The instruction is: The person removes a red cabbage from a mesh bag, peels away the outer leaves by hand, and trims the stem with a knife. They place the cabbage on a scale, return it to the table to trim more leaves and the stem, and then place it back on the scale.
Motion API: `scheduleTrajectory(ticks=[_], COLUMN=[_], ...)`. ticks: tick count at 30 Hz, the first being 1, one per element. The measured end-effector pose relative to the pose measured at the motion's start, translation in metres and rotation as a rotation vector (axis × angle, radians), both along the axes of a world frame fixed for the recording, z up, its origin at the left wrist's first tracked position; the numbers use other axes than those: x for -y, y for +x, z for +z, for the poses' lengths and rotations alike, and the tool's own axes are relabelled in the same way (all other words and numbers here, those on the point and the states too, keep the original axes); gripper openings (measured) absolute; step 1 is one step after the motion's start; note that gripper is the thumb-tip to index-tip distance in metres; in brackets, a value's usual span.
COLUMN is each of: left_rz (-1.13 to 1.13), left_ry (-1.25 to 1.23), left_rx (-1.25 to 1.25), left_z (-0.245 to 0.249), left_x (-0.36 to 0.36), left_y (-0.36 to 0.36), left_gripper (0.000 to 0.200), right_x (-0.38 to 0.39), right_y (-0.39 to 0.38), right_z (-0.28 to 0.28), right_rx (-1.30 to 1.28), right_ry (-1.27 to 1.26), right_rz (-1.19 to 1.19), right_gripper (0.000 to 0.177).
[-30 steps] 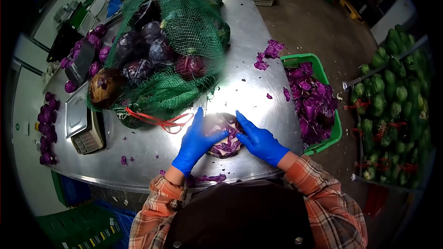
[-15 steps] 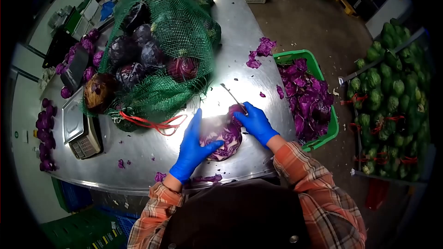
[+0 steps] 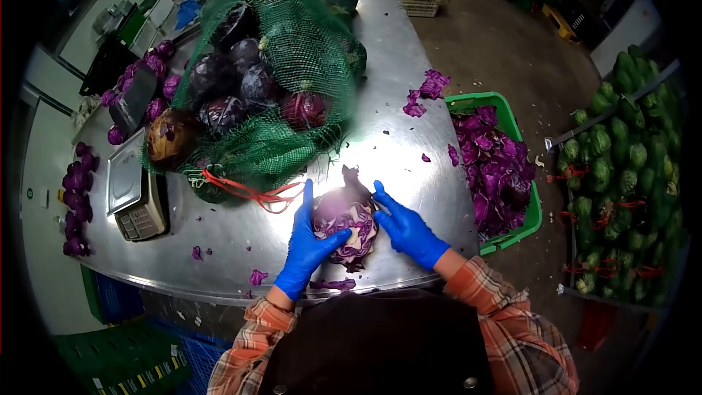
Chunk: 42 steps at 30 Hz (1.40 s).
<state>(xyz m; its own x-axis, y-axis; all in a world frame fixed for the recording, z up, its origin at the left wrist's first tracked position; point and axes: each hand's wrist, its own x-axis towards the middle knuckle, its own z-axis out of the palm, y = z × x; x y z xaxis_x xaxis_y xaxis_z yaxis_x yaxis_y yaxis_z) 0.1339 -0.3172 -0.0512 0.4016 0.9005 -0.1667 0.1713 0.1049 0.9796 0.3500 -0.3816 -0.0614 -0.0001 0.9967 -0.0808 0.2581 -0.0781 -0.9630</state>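
Where the dark lens border cuts in at frame left, a small round green mark (image 3: 30,193) on the pale wall (image 3: 44,249) is too tiny to read. Lower left, dark-green plastic crates (image 3: 110,355), cut off below, bear yellow marks (image 3: 159,372), illegible. Left of centre, beige-and-silver weighing scale (image 3: 142,212), keypad lettering unreadable. Upper left-centre, green mesh sack (image 3: 303,36) partly veils dark purple cabbages (image 3: 257,86). Centre, blue-gloved left hand (image 3: 303,250): fingers along the side, thumb over the face, gripping the purple-and-white cut cabbage head (image 3: 355,230) on the shiny metal table (image 3: 409,139); glare blurs its top. Blue-gloved right hand (image 3: 408,234): fingers extended, spread at its right edge, contact unclear. Right, bright-green plastic crate (image 3: 539,212) with purple leaves (image 3: 497,175); far right, green oblong vegetables (image 3: 601,142), fading into black.
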Motion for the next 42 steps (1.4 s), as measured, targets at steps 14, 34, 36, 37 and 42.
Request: scheduleTrajectory(ticks=[14,34,36,37,42], left_rz=[0.129,0.443,0.48,0.483,0.504], left_ry=[-0.003,0.046,0.05,0.063,0.075], left_rx=[0.132,0.058,0.046,0.033,0.131], left_z=[-0.009,-0.018,-0.017,-0.017,-0.002], left_x=[0.02,0.031,0.033,0.036,0.049], left_y=[-0.003,0.03,0.034,0.034,0.037], left_gripper=[0.093,0.09,0.088,0.087,0.094], right_x=[-0.063,-0.037,-0.04,-0.041,-0.039], right_y=[0.013,-0.009,-0.006,-0.007,-0.009], right_z=[-0.045,0.003,0.016,0.021,-0.057], right_rx=[-0.183,-0.065,-0.139,-0.148,0.317], right_ry=[-0.531,-0.499,-0.596,-0.591,0.031], right_rz=[-0.238,-0.047,-0.065,-0.067,0.191], right_gripper=[0.025,0.052,0.052,0.051,0.034])
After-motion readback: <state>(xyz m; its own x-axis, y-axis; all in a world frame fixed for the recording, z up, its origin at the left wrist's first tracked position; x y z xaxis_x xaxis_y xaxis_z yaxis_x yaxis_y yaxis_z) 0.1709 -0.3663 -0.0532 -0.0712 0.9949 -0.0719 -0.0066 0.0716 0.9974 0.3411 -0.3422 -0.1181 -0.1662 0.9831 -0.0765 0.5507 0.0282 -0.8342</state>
